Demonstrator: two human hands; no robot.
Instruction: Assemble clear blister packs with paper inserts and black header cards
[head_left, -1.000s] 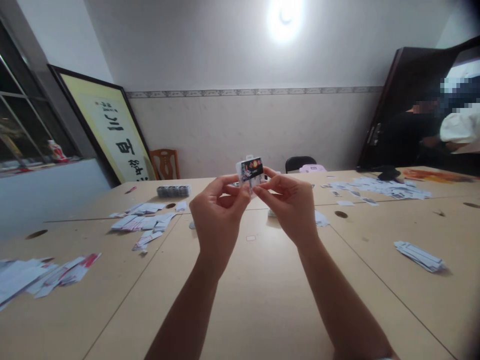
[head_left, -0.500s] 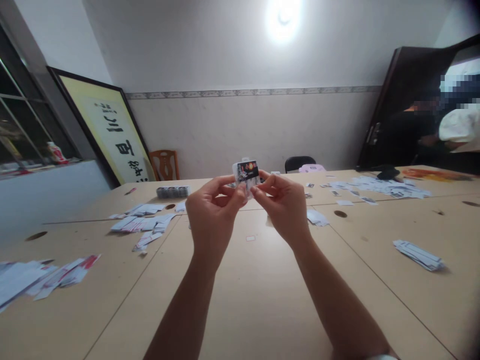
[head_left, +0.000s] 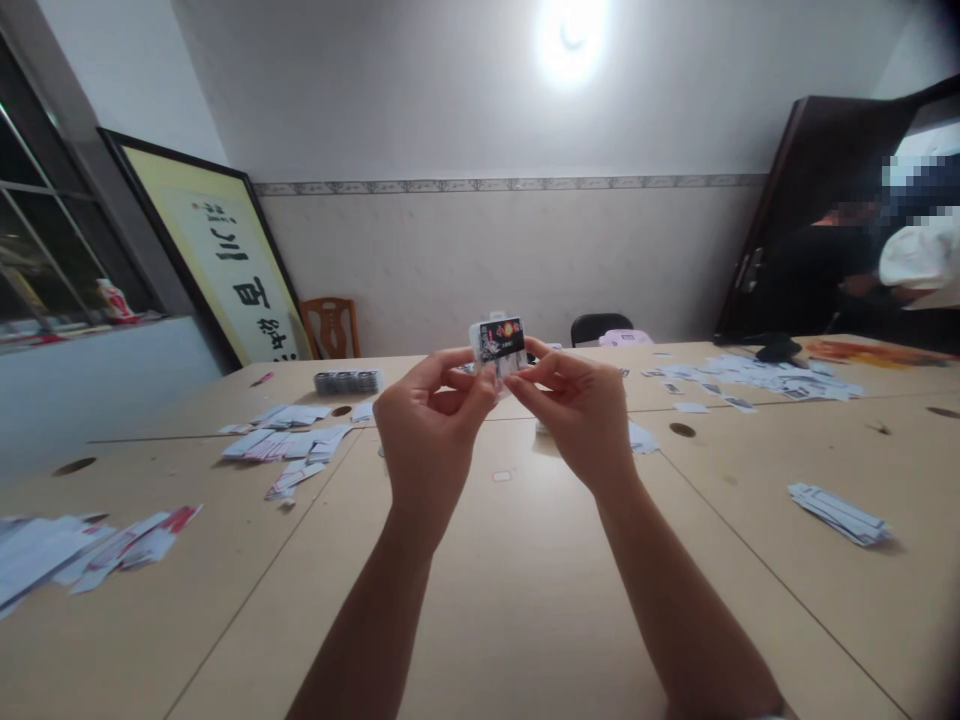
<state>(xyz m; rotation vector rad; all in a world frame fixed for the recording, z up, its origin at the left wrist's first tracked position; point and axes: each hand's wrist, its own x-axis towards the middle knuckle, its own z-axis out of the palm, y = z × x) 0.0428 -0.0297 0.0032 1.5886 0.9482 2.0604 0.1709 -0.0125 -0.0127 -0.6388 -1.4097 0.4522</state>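
Note:
A small clear plastic case [head_left: 501, 342] with a black printed label is held up above the table, in the middle of the head view. My left hand [head_left: 435, 415] pinches its left side, thumb in front and fingers behind. On the other side, my right hand [head_left: 574, 410] grips the lower right edge between thumb and fingers. The case stands roughly upright, with a hanging tab at its top. Its contents are too small to make out. Below the hands, a small white paper label [head_left: 501, 477] lies flat on the table [head_left: 517, 600].
Loose paper slips [head_left: 289, 445] lie at left, with larger sheets [head_left: 45, 555] nearer. A row of stacked cases [head_left: 347, 382] stands at the back left. Scattered labels [head_left: 780, 378] and a paper bundle [head_left: 838, 514] lie at right. Two people [head_left: 810, 265] are by the door.
The case and both hands have shifted slightly right in the view. The case's label shows more clearly now. Both hands keep hold of it.

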